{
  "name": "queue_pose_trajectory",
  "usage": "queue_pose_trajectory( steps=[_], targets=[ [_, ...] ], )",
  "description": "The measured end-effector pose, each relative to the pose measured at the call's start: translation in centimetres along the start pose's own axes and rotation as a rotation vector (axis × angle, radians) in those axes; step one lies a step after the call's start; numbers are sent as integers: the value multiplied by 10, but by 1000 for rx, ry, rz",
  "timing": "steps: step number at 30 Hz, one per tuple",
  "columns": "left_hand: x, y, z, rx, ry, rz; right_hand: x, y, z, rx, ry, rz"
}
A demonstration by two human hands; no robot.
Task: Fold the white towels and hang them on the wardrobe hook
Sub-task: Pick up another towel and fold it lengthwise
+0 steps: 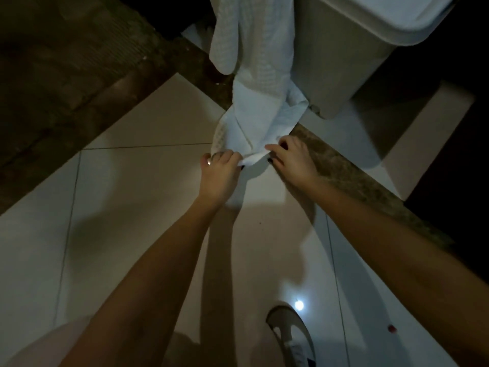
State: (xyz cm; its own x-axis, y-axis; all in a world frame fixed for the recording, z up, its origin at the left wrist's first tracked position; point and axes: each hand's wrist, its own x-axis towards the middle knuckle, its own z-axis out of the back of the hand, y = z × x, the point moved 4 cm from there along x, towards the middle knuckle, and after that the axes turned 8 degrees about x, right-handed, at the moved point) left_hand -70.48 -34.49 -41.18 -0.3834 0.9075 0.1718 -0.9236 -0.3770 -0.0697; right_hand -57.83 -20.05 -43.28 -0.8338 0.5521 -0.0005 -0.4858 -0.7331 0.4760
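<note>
While the left hand point(219, 170) and right hand point(291, 160) each pinch the bottom edge of the bumpy white towel point(260, 75), a smooth pale bin point(333, 62) stands beside it.

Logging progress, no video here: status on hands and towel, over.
Left hand and right hand both grip the white towel at its bottom edge. Towel hangs from above frame; hook not in view. Lidded bin close beside it.

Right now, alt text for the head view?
The left hand and right hand pinch the bottom edge of a hanging white towel above a tiled floor. A pale bin stands beside it; one shoe shows below.
</note>
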Motion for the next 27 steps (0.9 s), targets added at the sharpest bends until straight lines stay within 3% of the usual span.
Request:
queue_pose_trajectory(
  steps=[3, 7, 11, 13, 19, 27],
  targets=[
    [11, 6, 42, -207, -71, -49, 10, 9, 31, 45, -66, -92],
    [34, 6, 139, -310, -137, -114, 26, 38, 93, 139, -105, -251],
    [66, 2, 259, -342, -178, -134, 30, 92, 182, 257, -173, -182],
    [79, -4, 323, -362, -180, -154, 27, 122, 235, 385, -214, -219],
    [116, -32, 505, -456, -173, -210, -11, 233, 389, 854, -90, -420],
    [160, -72, 737, -710, -195, -142, -45, 344, 624, 793, -197, -181]
  ],
)
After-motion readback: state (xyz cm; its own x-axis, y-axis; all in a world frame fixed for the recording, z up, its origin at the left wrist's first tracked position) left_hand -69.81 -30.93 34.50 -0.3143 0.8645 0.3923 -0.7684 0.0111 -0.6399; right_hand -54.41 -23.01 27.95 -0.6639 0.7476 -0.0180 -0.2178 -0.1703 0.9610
